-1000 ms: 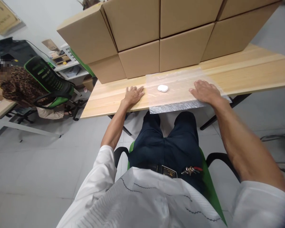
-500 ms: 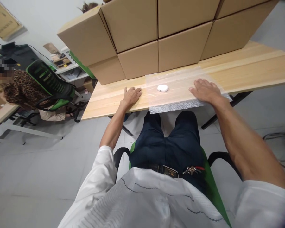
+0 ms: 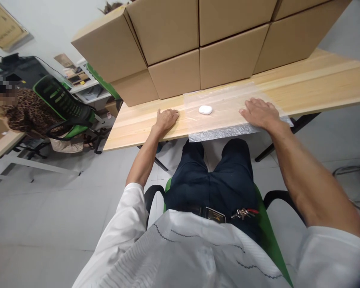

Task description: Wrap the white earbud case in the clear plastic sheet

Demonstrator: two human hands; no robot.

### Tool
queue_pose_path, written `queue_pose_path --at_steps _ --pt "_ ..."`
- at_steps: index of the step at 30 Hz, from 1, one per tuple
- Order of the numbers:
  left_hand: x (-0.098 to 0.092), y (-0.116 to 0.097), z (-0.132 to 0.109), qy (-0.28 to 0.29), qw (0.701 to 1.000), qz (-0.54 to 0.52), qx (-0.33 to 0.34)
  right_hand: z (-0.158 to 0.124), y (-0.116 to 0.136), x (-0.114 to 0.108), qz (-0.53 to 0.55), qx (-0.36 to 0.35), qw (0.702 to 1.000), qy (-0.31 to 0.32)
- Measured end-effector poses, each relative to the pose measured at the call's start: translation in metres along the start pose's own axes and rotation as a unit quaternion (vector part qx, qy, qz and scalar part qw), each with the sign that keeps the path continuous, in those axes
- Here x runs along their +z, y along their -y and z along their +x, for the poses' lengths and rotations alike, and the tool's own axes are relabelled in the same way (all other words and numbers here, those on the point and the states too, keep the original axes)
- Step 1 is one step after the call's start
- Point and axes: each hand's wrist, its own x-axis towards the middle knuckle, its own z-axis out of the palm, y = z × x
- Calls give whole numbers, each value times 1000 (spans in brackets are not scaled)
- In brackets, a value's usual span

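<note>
A clear plastic sheet (image 3: 225, 120) lies flat on the wooden table (image 3: 312, 86), its near edge hanging slightly over the front. A small white rounded case (image 3: 205, 109) rests on the sheet. My right hand (image 3: 259, 113) lies palm down on the sheet's right part, fingers stretched out. My left hand (image 3: 167, 119) rests flat on the bare wood just left of the sheet, fingers loosely together, holding nothing.
Stacked cardboard boxes (image 3: 198, 44) fill the back of the table. I sit on a green chair (image 3: 267, 236). To the left, another person (image 3: 24, 114) sits by a green-and-black chair (image 3: 63, 106) at a second desk (image 3: 0, 144). Cables (image 3: 351, 172) lie on the floor at right.
My left hand's fingers have drawn slightly closer together; otherwise only the camera shifted a little.
</note>
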Motion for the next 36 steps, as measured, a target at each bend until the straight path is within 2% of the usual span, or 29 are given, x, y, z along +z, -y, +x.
queue_pose_path --at_steps 4,10,18,25,30,36 --pt "0 -3 3 -6 1000 -5 5 0 0 0 0 8 1000 5" --pt "-3 4 -9 -11 1000 -12 15 -2 0 0 9 -2 1000 -8" --pt "0 -8 10 -3 1000 8 -13 2 -4 5 16 6 1000 -11" --pt "-5 -1 -5 -7 1000 14 1 7 -11 9 46 -5 999 -25" --pt "-3 -13 -5 -2 999 21 -33 7 -9 7 28 3 999 -17" --pt "6 -32 -21 -14 999 -34 -18 4 -3 2 -7 7 1000 -1"
